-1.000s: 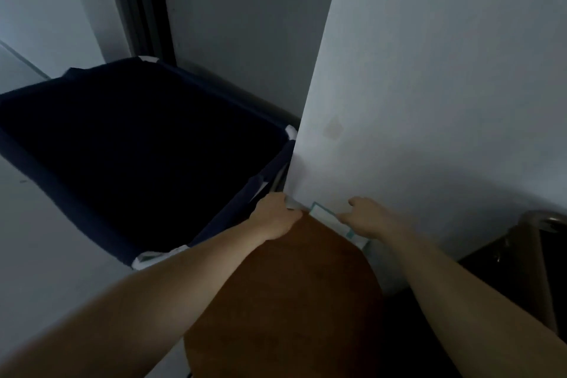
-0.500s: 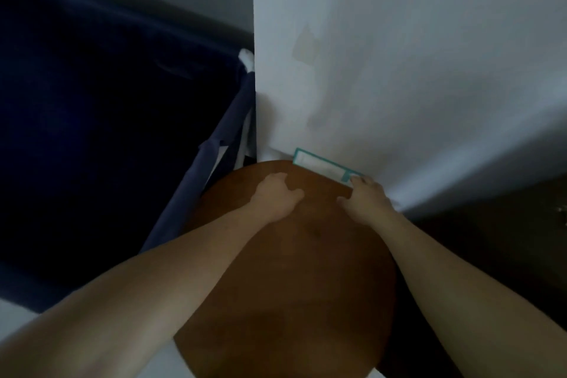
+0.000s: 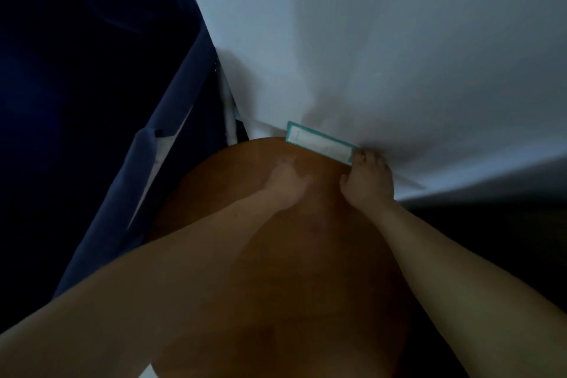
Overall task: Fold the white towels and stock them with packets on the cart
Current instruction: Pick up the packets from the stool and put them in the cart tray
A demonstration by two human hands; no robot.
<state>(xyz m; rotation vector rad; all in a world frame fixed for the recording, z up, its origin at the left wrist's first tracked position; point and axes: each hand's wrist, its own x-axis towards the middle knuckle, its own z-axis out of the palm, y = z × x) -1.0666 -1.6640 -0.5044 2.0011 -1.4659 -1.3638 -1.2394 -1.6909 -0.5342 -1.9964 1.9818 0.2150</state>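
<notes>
A white packet with a teal border [image 3: 319, 140] lies at the far edge of a brown rounded top [image 3: 276, 255], against a white wall [image 3: 368, 55]. My right hand [image 3: 368, 181] has its fingers curled onto the packet's right end, with the thumb lower on the brown top. My left hand [image 3: 287, 182] is blurred and rests on the brown top with relaxed fingers, a little left of the packet and holding nothing. No towel is plainly in view.
A deep navy fabric bin [image 3: 92, 101] with a white frame stands at the left, close beside the brown top. Dark floor [image 3: 506, 224] lies at the right, below the wall.
The view has dropped and closed in on the brown top. My left hand has slid back from the packet's left end. My right hand stays at its right end.
</notes>
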